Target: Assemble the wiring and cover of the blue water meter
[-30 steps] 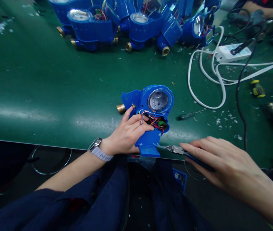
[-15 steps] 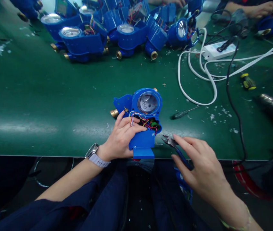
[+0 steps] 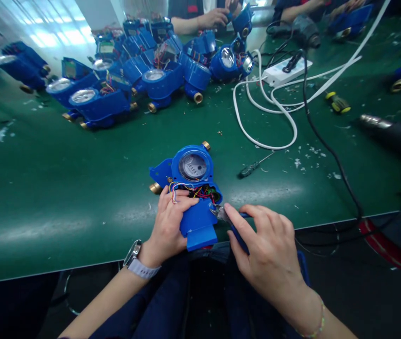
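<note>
Left hand [image 3: 168, 225] is pressing down on an opened blue water meter [image 3: 190, 188] at the near edge of the green table [image 3: 62, 188], fingers lying over its loose coloured wires [image 3: 189, 190]. Right hand [image 3: 267, 254] is gripping blue-handled cutters [image 3: 230, 222], the metal tip sitting just beside the wire bundle. Meter's round dial is facing up; a brass fitting [image 3: 156, 188] is showing at its left. A small screwdriver [image 3: 253, 166] is lying to the right, near a looping white cable [image 3: 267, 108]. A pile of blue meters [image 3: 144, 70] is crowding the far side, where another person's hands [image 3: 218, 16] are working on a blue part.
</note>
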Tool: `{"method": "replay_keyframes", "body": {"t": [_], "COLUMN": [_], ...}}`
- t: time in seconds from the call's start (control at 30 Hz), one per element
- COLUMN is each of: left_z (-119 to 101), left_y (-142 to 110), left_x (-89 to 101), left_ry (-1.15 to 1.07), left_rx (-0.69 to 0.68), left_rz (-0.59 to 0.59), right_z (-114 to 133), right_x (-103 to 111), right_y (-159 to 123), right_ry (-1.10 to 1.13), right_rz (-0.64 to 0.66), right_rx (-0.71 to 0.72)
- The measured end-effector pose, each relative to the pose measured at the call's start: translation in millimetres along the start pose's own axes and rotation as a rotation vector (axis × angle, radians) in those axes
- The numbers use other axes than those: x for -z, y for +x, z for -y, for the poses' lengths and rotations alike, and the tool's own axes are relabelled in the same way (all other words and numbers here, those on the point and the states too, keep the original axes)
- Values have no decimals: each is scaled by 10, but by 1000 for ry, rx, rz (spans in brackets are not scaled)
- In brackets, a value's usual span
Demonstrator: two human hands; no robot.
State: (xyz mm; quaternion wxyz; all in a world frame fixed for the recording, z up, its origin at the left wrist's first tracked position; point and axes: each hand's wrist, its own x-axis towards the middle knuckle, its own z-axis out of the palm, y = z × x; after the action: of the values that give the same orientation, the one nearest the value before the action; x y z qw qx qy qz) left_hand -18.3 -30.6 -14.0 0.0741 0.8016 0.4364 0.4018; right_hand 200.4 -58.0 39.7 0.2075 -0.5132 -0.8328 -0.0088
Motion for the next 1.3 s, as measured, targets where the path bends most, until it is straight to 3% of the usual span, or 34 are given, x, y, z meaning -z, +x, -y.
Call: {"method": "replay_keyframes", "body": {"t": [0.23, 0.67, 0.97, 1.1, 1.3], "left_z": [-156, -196, -162, -129, -125], "left_y": [-13, -18, -17, -32, -9], "left_x": [-31, -76, -75, 8, 199], "left_ry": [91, 136, 102, 31, -119], "left_rx": [71, 75, 85, 73, 174], "left_rz": [-2, -20, -51, 38, 205], "right_z": [5, -31, -72, -77, -86], "right_x": [-24, -93, -200, -264, -285], "right_y": [-8, 10, -33, -65, -108], "right_ry": [-28, -26, 313, 499, 539], "right_rz": [-19, -15, -20, -30, -39], "right_rx": [-38, -13, -25, -52, -8]}}
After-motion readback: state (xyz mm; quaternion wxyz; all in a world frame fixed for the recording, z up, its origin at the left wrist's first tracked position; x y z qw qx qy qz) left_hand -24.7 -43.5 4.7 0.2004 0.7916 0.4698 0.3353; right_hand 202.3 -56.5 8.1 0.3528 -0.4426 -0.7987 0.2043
